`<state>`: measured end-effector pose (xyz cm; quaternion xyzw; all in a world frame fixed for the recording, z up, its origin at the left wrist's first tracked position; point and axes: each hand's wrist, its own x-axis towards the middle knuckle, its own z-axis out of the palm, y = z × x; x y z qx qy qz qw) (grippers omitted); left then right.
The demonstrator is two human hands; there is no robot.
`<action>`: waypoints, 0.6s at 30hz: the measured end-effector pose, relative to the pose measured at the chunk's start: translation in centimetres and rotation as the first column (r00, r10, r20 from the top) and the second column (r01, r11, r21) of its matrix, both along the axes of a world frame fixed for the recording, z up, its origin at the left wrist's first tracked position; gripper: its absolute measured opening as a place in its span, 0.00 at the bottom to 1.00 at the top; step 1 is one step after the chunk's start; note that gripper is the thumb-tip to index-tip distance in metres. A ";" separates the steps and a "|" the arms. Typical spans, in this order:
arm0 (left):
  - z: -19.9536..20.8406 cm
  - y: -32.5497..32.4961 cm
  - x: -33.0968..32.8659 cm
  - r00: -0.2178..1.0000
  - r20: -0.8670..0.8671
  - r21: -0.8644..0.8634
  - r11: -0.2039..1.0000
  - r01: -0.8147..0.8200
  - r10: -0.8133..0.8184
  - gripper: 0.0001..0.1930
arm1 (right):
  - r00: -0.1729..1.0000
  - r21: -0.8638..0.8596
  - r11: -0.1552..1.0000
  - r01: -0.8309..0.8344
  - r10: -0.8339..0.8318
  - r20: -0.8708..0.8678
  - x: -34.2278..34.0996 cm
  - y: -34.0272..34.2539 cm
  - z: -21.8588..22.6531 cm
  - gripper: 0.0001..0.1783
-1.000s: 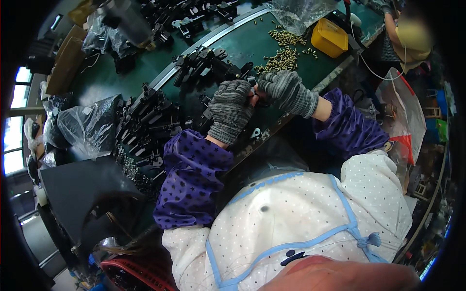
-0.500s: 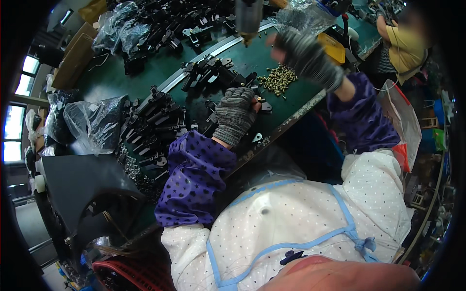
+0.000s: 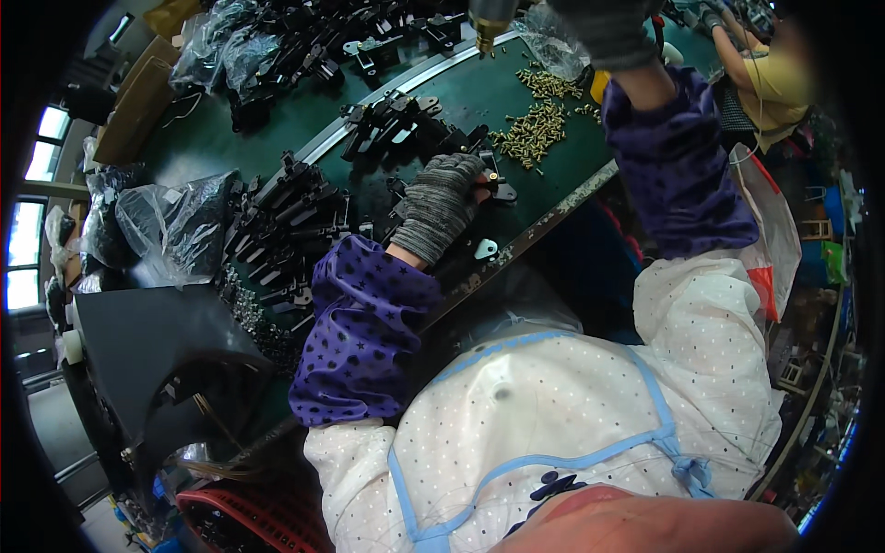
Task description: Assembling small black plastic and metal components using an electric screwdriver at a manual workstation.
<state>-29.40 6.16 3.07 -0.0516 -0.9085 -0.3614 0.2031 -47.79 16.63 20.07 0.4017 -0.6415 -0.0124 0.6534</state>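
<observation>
My left hand, in a grey knitted glove with bare fingertips, is closed on a black metal bracket assembly lying on the green bench. A brass screw head shows in the bracket just beyond my fingertips. My gloved right hand is raised at the top edge, to the right of a hanging power screwdriver. Its fingers are cut off by the frame. Below it lies a pile of brass screws, with a smaller group of screws behind.
Stacked black brackets lie left of my left hand, with more black parts at the back. A metal rail crosses the bench. A loose silver plate is near the bench edge. A co-worker sits at far right.
My right hand has moved up and away from above the screws, partly out of view, uncovering the smaller group. The screwdriver tip appears higher and further right. My left hand keeps its hold.
</observation>
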 end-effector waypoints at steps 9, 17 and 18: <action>-0.2 0.4 -0.2 1.000 -0.012 0.033 0.999 0.005 -0.004 0.13 | 0.979 0.117 0.989 -0.088 0.064 0.194 1.9 -7.3 -0.9 0.15; -0.2 1.1 -0.1 0.995 -0.031 -0.038 0.995 -0.096 0.095 0.13 | 0.937 0.025 0.973 -0.231 0.215 0.274 4.2 -12.0 -1.1 0.15; 0.0 1.1 -0.1 0.996 -0.011 -0.031 0.995 -0.093 0.093 0.13 | 0.927 0.013 0.968 -0.250 0.235 0.292 4.6 -12.6 -1.2 0.15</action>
